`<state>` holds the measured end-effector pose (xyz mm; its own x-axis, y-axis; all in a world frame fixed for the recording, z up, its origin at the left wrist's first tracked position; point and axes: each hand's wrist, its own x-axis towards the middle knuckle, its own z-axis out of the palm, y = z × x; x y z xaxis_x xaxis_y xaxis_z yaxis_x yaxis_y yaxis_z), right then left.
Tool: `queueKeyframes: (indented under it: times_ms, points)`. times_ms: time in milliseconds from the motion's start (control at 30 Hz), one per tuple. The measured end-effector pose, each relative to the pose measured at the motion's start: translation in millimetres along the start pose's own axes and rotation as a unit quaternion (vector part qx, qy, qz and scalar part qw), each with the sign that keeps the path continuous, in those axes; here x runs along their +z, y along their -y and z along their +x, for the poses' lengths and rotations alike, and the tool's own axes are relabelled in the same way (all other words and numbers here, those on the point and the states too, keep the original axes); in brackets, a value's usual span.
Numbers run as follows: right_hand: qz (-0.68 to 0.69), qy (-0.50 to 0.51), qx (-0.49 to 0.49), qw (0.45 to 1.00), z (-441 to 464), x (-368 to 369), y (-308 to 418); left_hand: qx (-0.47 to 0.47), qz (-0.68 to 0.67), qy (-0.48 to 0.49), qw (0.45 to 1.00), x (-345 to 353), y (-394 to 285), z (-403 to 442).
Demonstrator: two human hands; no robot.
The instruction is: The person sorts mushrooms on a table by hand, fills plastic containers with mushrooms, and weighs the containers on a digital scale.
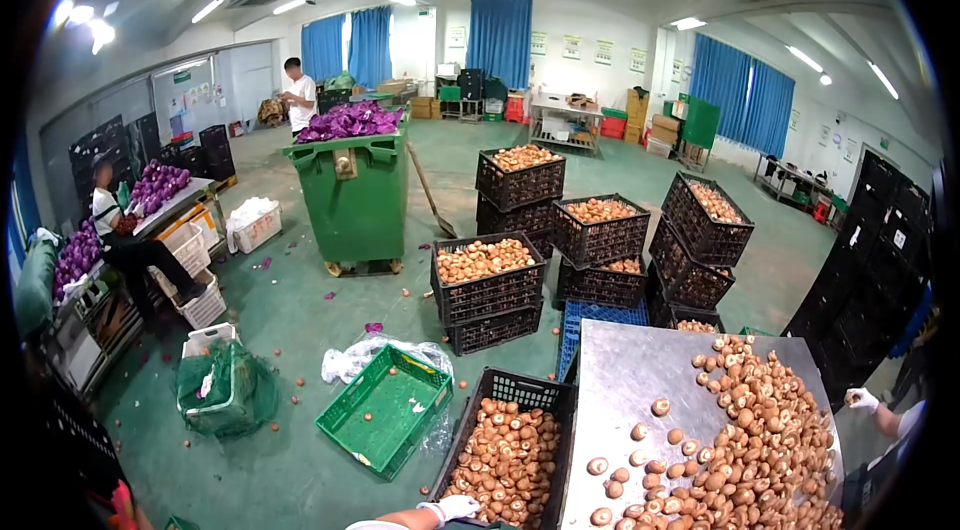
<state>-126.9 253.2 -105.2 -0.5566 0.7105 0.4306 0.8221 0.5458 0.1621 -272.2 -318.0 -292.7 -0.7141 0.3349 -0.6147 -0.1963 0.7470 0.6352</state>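
My left hand (455, 508), in a white glove, reaches in from the bottom edge over the near left corner of a black plastic crate (522, 388). The crate is filled with brown-capped mushrooms (508, 455), and the hand lies at or just above them. Its fingers are small and partly cut off, so their grip is unclear. Right of the crate stands a metal table (625, 370) with a large heap of mushrooms (765, 430) spread over its right side and several loose ones. My right hand is out of view.
A co-worker's gloved hand (860, 398) shows beyond the table's right side. Several stacked mushroom crates (488, 275) stand ahead. A green tray (385, 410) lies on the floor at left, near a green wheeled bin (350, 200). Two people are farther off at left.
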Motion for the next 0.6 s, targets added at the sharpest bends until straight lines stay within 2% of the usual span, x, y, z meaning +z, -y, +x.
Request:
queueKeyframes:
  times_ms: [133,200,267,333,367,400,433,467,500,533,600]
  points:
    - [0.005,-0.002,0.005,1.0,-1.3,4.4,-1.2,0.021,0.054,-0.016,0.998,2.4,-4.1,3.1]
    - [0.003,-0.009,-0.034,0.999,-2.4,14.6,-8.4,0.014,0.05,0.011,0.999,-0.3,-4.4,6.6]
    - [-0.009,0.044,0.017,0.999,-6.7,-28.3,10.7,0.013,0.055,0.048,0.997,3.3,-6.6,5.7]
    - [0.084,0.204,0.105,0.97,-2.7,-40.3,18.5,0.03,0.037,0.02,0.999,1.6,-3.4,5.6]
    - [0.074,0.266,0.121,0.953,1.9,-33.9,20.1,0.074,0.097,0.001,0.992,0.2,-0.5,8.2]
    - [0.082,0.247,0.109,0.959,-4.0,-34.6,18.8,-0.003,0.066,0.036,0.997,-0.1,0.2,10.2]
    - [0.084,0.202,0.091,0.972,-11.5,-26.2,16.3,0.008,0.053,0.039,0.998,-0.6,5.6,15.8]
    - [0.115,0.234,0.119,0.958,-8.2,-17.5,15.8,0.018,0.041,0.043,0.998,-1.0,9.6,21.4]
    - [0.121,0.26,0.117,0.951,-9.4,-46.8,22.5,0.017,0.043,0.039,0.998,-10.2,4.0,25.5]
    - [0.094,0.114,0.074,0.986,-28.7,-6.2,17.6,0.035,0.061,0.014,0.997,-19.2,-5.3,32.5]
    - [0.141,0.119,0.126,0.975,-42.3,-12.2,23.5,0.097,0.093,-0.068,0.989,-34.7,-29.1,45.7]
